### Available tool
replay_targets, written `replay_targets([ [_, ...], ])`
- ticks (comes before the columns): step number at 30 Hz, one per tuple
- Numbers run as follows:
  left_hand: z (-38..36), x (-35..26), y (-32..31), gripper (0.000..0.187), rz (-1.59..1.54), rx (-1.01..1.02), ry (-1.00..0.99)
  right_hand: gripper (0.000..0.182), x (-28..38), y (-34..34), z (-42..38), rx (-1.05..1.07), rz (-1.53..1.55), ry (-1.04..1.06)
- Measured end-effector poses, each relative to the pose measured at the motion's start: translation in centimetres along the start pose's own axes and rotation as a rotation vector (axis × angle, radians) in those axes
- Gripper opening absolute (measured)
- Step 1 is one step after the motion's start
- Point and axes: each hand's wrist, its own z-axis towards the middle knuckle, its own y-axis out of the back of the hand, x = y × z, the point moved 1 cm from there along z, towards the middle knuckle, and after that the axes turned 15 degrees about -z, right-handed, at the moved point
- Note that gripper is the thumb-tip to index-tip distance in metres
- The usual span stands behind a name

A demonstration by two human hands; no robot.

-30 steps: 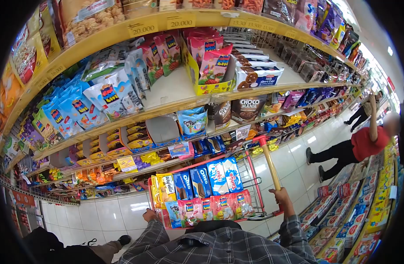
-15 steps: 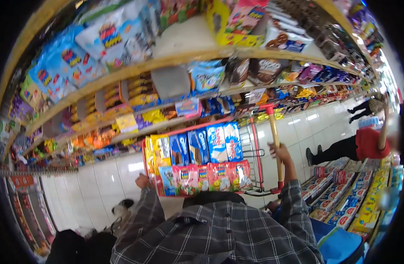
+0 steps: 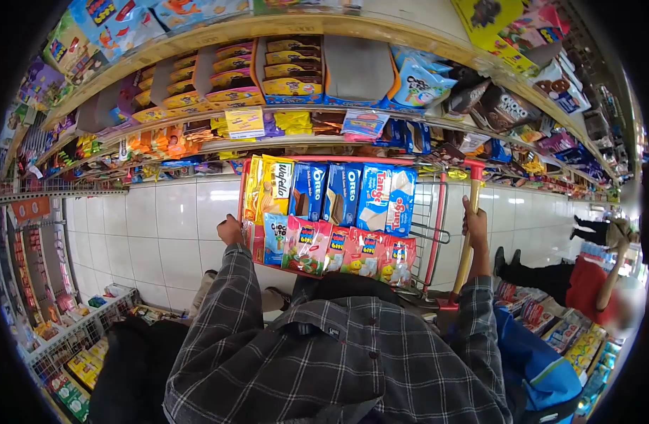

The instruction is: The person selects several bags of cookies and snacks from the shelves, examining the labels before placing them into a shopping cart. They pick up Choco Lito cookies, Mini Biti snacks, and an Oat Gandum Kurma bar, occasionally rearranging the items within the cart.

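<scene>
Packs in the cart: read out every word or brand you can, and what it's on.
"Wafello": yellow packet
"OREO": left blue box and right blue box
"Tango": two blue-and-white packs
"CHOCO": light-blue packet; its lower word is unclear
Logos on the pink packets are too blurred to read surely; fine print is too small.

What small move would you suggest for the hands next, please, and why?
I would probably ease the red-rimmed wire shopping cart slightly away from the tiered snack shelves, since its far rim appears very close to them. The right hand is on the long yellow handle and the left hand is at the opposite end, so both seem well placed to guide it.
</scene>
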Motion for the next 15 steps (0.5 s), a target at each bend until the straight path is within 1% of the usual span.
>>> replay_targets([
  [4,0.9,-0.5,1.1,0.042,0.01,0.034,-0.052,0.05,1.0,-1.2,-0.8,-0.014,-0.008,-0.013],
  [7,4.3,2.7,0.8,0.042,0.0,0.007,-0.002,0.05,1.3,-1.9,-1.3,-0.019,-0.002,0.01],
  [8,4.4,2.8,1.1,0.043,-0.013,0.005,0.024,0.051,1.6,-2.0,-1.6,0.009,0.027,0.007],
  [11,5.1,3.6,1.8,0.044,-0.001,-0.004,0.002,0.05,1.7,-2.5,-1.5,0.037,0.027,0.008],
  [12,5.7,4.1,2.0,0.043,-0.054,0.004,0.041,0.05,1.9,-2.6,-1.6,0.053,0.036,0.007],
  [13,5.8,4.8,2.1,0.043,-0.045,0.005,0.036,0.049,2.1,-2.7,-1.8,0.072,0.046,0.003],
  [15,3.2,1.3,3.7,0.043,-0.025,-0.001,0.024,0.048,2.5,-3.0,-2.2,0.13,0.087,-0.011],
])
